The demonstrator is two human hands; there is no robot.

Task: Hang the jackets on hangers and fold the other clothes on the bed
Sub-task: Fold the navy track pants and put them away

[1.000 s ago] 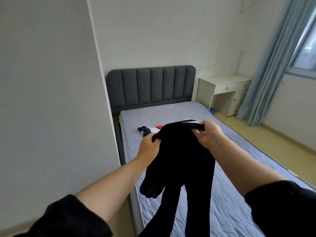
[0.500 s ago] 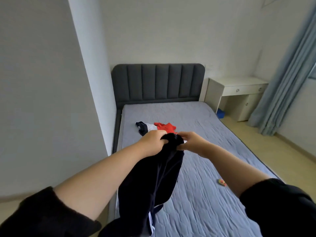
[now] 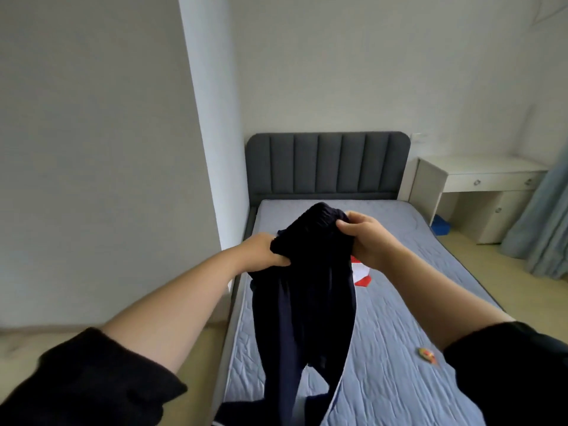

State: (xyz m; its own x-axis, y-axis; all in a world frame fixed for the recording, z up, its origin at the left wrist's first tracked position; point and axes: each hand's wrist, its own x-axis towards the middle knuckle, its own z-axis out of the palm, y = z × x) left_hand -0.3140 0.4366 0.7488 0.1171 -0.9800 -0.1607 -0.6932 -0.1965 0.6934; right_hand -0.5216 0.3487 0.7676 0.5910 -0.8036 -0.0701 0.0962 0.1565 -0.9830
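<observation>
Dark garment [image 3: 304,302]: held in the air above the left half of the bed [image 3: 399,302], bunched at the top. Two long parts hang down over the bed's left edge and run out of view at the bottom.
Left hand [image 3: 267,252]: grips the gathered upper edge of the dark garment on its left side, above the bed's left edge.
Left fingers [image 3: 281,261]: curled tight around a fold of the fabric, thumb pressed along the cloth.
Right hand [image 3: 365,241]: holds the upper edge on its right side, higher than the left hand and above the middle of the bed.
Right fingers [image 3: 344,224]: curled over the bunched top edge – pinching the fabric against the palm.
Sleeves: both forearms are bare, with black sleeves pushed up towards the elbows.
Red and white garment [image 3: 362,276]: lies on the bed near its middle, partly hidden behind the right hand and the dark garment.
Small object [image 3: 427,355]: orange and yellow, on the bed near its right edge; too blurred to identify.
Headboard [image 3: 329,164]: grey, padded in vertical panels, at the far end of the bed.
White desk [image 3: 479,173]: just right of the bed's head end, with a blue item [image 3: 441,227] on the floor beneath it.
Curtain [image 3: 541,235]: pale blue – right of the bed, beyond the white desk.
</observation>
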